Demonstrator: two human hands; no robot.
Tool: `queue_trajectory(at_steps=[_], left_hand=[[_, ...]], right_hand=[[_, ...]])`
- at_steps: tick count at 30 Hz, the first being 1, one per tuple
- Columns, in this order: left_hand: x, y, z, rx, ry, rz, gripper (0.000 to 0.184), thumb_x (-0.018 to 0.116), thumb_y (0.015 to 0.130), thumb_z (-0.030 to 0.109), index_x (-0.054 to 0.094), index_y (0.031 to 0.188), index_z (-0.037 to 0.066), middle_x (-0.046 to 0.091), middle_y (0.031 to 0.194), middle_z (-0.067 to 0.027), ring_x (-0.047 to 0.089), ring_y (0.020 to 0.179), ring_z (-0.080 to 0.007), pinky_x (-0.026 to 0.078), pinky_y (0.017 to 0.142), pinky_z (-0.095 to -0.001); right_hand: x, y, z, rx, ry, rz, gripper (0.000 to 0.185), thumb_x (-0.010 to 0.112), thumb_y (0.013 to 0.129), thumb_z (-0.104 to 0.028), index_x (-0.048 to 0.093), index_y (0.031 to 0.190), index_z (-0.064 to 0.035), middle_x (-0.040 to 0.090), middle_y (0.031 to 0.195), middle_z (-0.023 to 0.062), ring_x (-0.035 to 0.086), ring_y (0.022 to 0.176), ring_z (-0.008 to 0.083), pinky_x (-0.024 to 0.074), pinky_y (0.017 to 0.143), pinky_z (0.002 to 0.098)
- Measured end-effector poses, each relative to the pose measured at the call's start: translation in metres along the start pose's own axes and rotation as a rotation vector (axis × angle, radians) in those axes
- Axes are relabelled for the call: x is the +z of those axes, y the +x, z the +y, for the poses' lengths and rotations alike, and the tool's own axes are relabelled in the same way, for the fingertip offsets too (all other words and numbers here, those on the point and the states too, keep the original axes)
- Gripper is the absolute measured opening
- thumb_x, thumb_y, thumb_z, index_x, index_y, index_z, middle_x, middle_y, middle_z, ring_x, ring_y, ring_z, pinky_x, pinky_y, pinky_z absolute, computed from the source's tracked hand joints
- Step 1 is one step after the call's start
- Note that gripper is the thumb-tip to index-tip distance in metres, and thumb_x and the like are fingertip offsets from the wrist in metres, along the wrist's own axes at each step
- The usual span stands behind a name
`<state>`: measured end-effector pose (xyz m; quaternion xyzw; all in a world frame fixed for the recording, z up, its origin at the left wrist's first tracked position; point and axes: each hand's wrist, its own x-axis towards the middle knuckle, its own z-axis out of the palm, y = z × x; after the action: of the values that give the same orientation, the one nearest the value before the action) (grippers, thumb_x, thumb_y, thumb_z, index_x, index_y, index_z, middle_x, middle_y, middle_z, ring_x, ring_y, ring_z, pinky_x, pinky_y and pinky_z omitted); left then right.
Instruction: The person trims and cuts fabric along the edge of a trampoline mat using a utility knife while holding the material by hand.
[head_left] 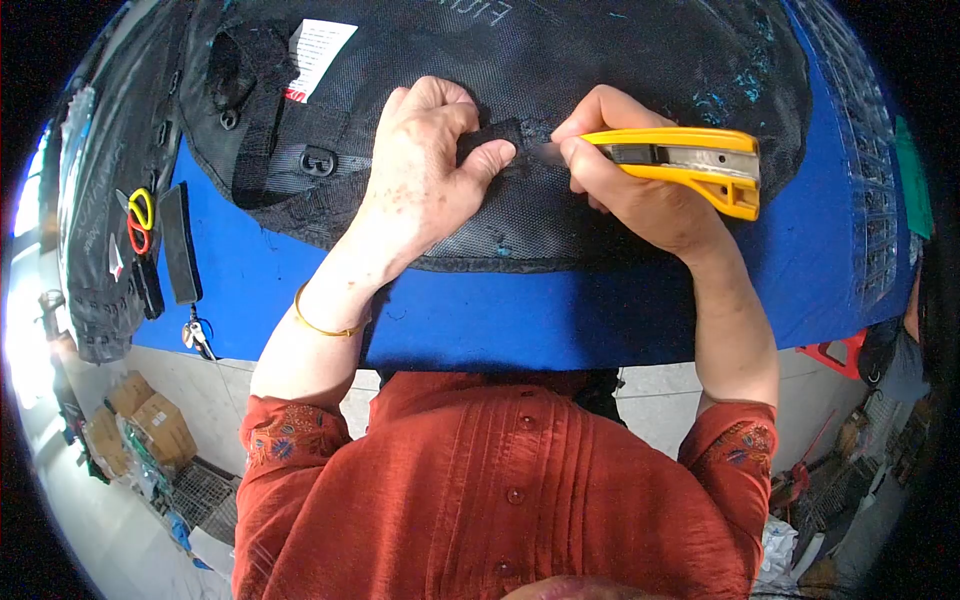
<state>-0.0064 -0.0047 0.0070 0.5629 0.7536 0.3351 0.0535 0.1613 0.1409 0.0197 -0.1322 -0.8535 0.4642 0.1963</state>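
Left hand (425, 165): grip pinched on black strap (490, 138) atop mesh (600, 60). Right hand (640, 195): grip closed round yellow cutter (690, 150), tip near strap. Blue counter (480, 320) beneath.

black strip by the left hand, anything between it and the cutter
Nothing visible: only mesh shows between the black strip and the yellow cutter in the right hand, though the left thumb lies close beside the gap.
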Motion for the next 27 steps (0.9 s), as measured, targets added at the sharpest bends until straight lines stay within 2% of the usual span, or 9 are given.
queue_trajectory(at_steps=[12, 15, 16, 18, 19, 21, 22, 25, 27], left_hand=[[0.0, 0.0, 0.002, 0.017, 0.001, 0.026, 0.027, 0.082, 0.07, 0.017, 0.066, 0.08, -0.003, 0.061, 0.095, -0.0139, 0.056, 0.092, -0.0323, 0.046, 0.084, -0.0411], [0.0, 0.002, 0.0, 0.066, 0.018, 0.039, 0.028, 0.082, 0.067, 0.014, 0.061, 0.078, -0.001, 0.061, 0.094, -0.0135, 0.057, 0.089, -0.0343, 0.045, 0.081, -0.0424], [0.001, 0.002, 0.002, 0.023, -0.015, 0.045, 0.027, 0.082, 0.067, 0.012, 0.061, 0.078, -0.001, 0.061, 0.095, -0.0136, 0.056, 0.09, -0.0342, 0.046, 0.081, -0.0427], [0.002, 0.001, 0.004, 0.03, 0.004, 0.044, 0.028, 0.081, 0.067, 0.012, 0.06, 0.079, -0.002, 0.06, 0.096, -0.0137, 0.056, 0.09, -0.0333, 0.046, 0.08, -0.0417], [0.001, 0.002, 0.008, 0.031, 0.012, 0.048, 0.028, 0.08, 0.068, 0.012, 0.06, 0.08, -0.002, 0.06, 0.097, -0.0136, 0.056, 0.09, -0.0336, 0.046, 0.081, -0.0412], [-0.002, -0.001, 0.003, 0.014, 0.027, -0.014, 0.03, 0.079, 0.074, 0.012, 0.06, 0.089, -0.006, 0.056, 0.098, -0.0112, 0.055, 0.092, -0.0286, 0.046, 0.083, -0.0357], [0.0, -0.001, 0.003, -0.003, 0.019, -0.007, 0.028, 0.079, 0.074, 0.01, 0.06, 0.088, -0.006, 0.055, 0.098, -0.011, 0.054, 0.092, -0.0277, 0.045, 0.083, -0.0353], [-0.003, -0.001, 0.006, -0.032, -0.003, -0.042, 0.025, 0.078, 0.074, 0.006, 0.06, 0.087, -0.007, 0.054, 0.098, -0.0105, 0.052, 0.095, -0.0271, 0.044, 0.086, -0.0341], [0.001, -0.001, 0.007, -0.029, -0.04, 0.005, 0.024, 0.078, 0.071, 0.008, 0.06, 0.082, -0.004, 0.057, 0.097, -0.013, 0.052, 0.092, -0.0317, 0.043, 0.082, -0.0402]], right_hand=[[-0.003, 0.001, 0.007, 0.002, 0.075, -0.041, 0.013, 0.065, 0.082, -0.005, 0.053, 0.077, -0.0069, 0.057, 0.079, 0.0051, 0.063, 0.073, 0.02, 0.0501, 0.065, 0.0298], [-0.004, 0.002, 0.006, -0.094, -0.098, -0.05, 0.014, 0.066, 0.079, -0.009, 0.053, 0.074, -0.0094, 0.057, 0.082, 0.0072, 0.061, 0.077, 0.024, 0.0492, 0.069, 0.034], [0.004, 0.004, 0.024, -0.368, -0.176, 0.08, 0.013, 0.066, 0.08, -0.01, 0.054, 0.075, -0.0098, 0.057, 0.083, 0.0076, 0.06, 0.078, 0.0262, 0.0494, 0.07, 0.0352], [-0.003, 0.003, 0.025, -0.479, -0.239, 0.025, 0.007, 0.068, 0.082, -0.006, 0.061, 0.085, -0.0058, 0.062, 0.088, 0.0082, 0.064, 0.081, 0.0218, 0.0515, 0.073, 0.0321], [0.002, 0.0, 0.02, -0.139, 0.046, 0.039, 0.007, 0.067, 0.082, -0.008, 0.062, 0.085, -0.0063, 0.064, 0.086, 0.0079, 0.065, 0.081, 0.0217, 0.0514, 0.073, 0.0322], [0.002, 0.002, 0.018, -0.206, -0.081, 0.082, 0.006, 0.067, 0.082, -0.008, 0.062, 0.083, -0.0065, 0.064, 0.084, 0.0071, 0.066, 0.077, 0.0213, 0.0512, 0.07, 0.0318], [0.002, 0.005, 0.021, -0.479, -0.198, 0.153, 0.01, 0.065, 0.078, -0.011, 0.056, 0.075, -0.0086, 0.056, 0.076, 0.0113, 0.06, 0.07, 0.0297, 0.0481, 0.06, 0.0426], [0.001, 0.001, 0.01, -0.237, 0.061, 0.122, 0.012, 0.063, 0.083, -0.013, 0.053, 0.078, -0.0072, 0.054, 0.076, 0.0127, 0.06, 0.071, 0.0313, 0.0476, 0.064, 0.0408], [0.004, 0.002, 0.018, -0.282, 0.026, 0.108, 0.012, 0.063, 0.083, -0.013, 0.053, 0.082, -0.0069, 0.055, 0.076, 0.0135, 0.061, 0.071, 0.0316, 0.0482, 0.065, 0.041]])
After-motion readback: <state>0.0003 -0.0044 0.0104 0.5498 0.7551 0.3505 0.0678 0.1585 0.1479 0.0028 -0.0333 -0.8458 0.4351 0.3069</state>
